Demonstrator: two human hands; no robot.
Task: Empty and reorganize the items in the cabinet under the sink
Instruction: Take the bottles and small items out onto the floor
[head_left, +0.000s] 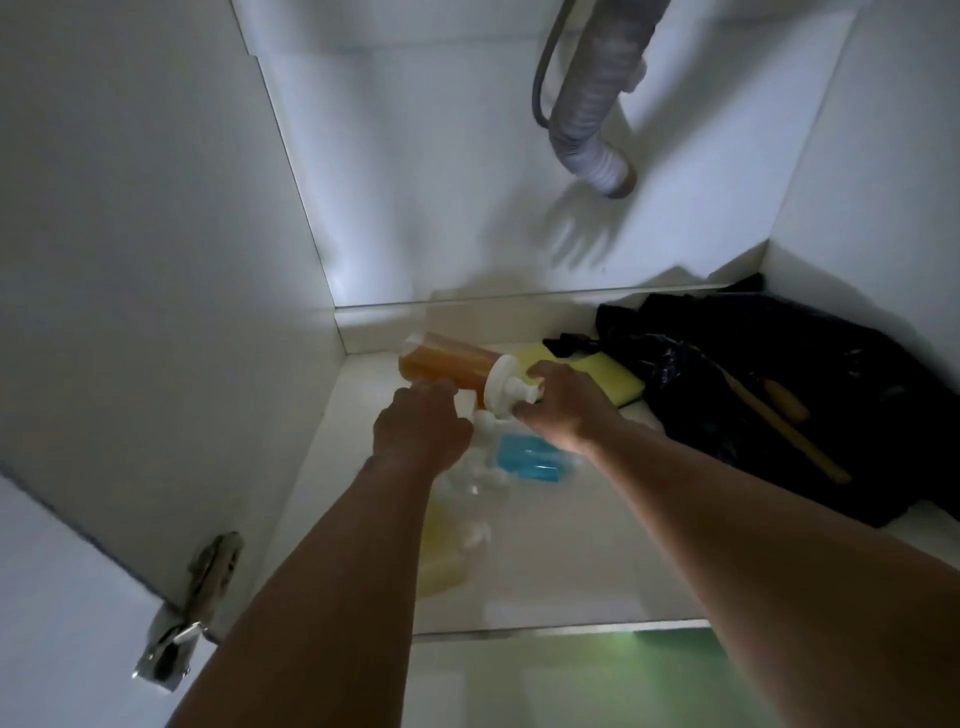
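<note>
The right hand (563, 410) is pinching the white pump top of the amber liquid-filled plastic bottle (447, 364), tilted over the white cabinet floor (571, 561). The left hand (421, 431), its grip curled, is reaching beside the bottle; whether it is holding anything, I cannot tell.

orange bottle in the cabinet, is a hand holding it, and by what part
Yes: the right hand grips the orange bottle by its white pump top. What the left hand holds cannot be told.

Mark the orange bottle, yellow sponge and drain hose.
orange bottle (441, 358), head view, on its amber body.
yellow sponge (615, 382), head view, on its bare top face.
drain hose (592, 104), head view, on its ribbed midsection.
</note>
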